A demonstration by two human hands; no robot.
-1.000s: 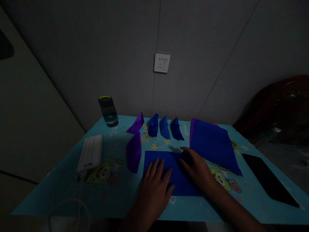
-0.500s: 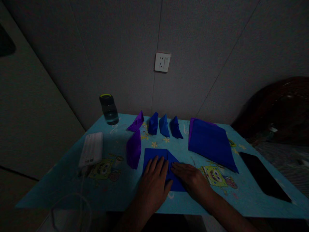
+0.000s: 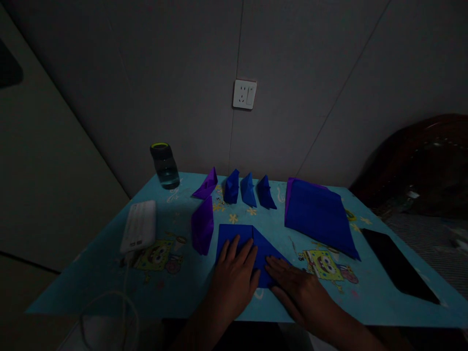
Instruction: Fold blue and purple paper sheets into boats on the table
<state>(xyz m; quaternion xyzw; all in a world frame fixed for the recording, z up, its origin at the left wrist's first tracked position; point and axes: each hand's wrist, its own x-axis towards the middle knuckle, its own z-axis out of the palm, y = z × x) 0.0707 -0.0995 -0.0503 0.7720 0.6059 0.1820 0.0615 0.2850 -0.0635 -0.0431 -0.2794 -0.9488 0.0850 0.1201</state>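
Observation:
A blue sheet of paper (image 3: 236,231) lies partly folded on the table in front of me, its right side slanting down from a top point. My left hand (image 3: 236,270) rests flat on its left and middle part, fingers spread. On the lower right part of the sheet lies my right hand (image 3: 292,282), fingers stretched out, covering some of the slanted edge. Just left of the sheet stands a folded purple paper piece (image 3: 203,226).
Behind are a purple paper boat (image 3: 207,185) and several blue folded boats (image 3: 232,187). Blue and purple sheets (image 3: 318,209) lie at the right, beside a black phone (image 3: 398,265). On the left are a white power bank (image 3: 140,225) with a cable and a bottle (image 3: 165,166).
My right hand has slid right and a little toward me over the sheet, uncovering more of its slanted right part. My left hand has barely moved.

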